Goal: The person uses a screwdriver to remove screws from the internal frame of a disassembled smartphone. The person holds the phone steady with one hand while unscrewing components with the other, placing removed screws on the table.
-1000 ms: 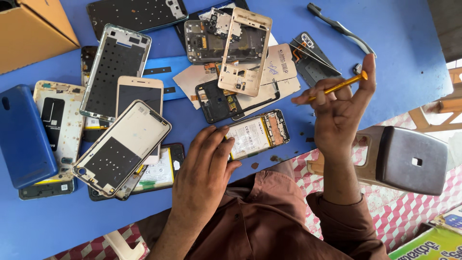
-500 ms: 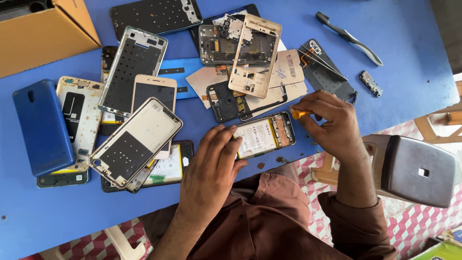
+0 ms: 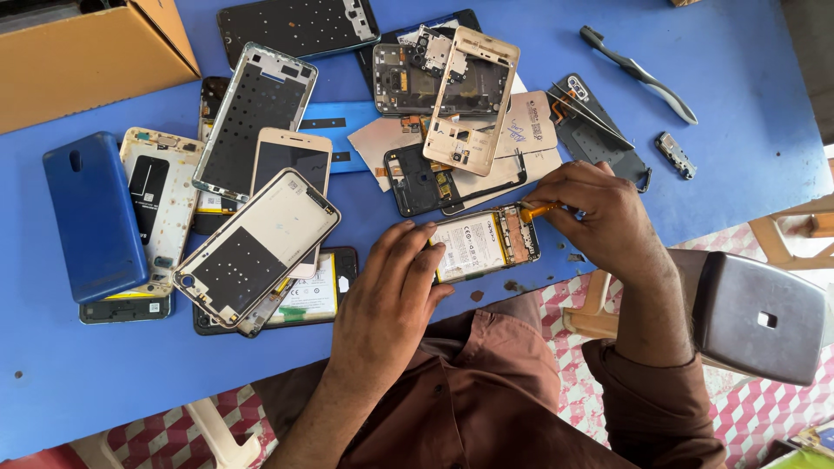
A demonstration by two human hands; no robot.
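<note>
An opened phone (image 3: 484, 242) with its battery and circuit board showing lies near the front edge of the blue table (image 3: 738, 104). My left hand (image 3: 393, 295) rests on the phone's left end and holds it flat. My right hand (image 3: 599, 213) grips a small orange-handled screwdriver (image 3: 539, 209), its tip down on the phone's right end. A small dark screw or chip (image 3: 477, 295) lies on the table just below the phone.
Several phone frames, screens and back covers (image 3: 261, 234) are piled left and behind, with a blue back cover (image 3: 95, 217) at far left. A cardboard box (image 3: 78, 61) sits at the back left. Grey pliers (image 3: 638, 74) and tweezers (image 3: 591, 113) lie at the right. A grey stool (image 3: 756, 317) stands beside me.
My right hand came down from raised at the right, with the screwdriver, to the opened phone's right end. My left hand stayed on the phone. The view shifted slightly.
</note>
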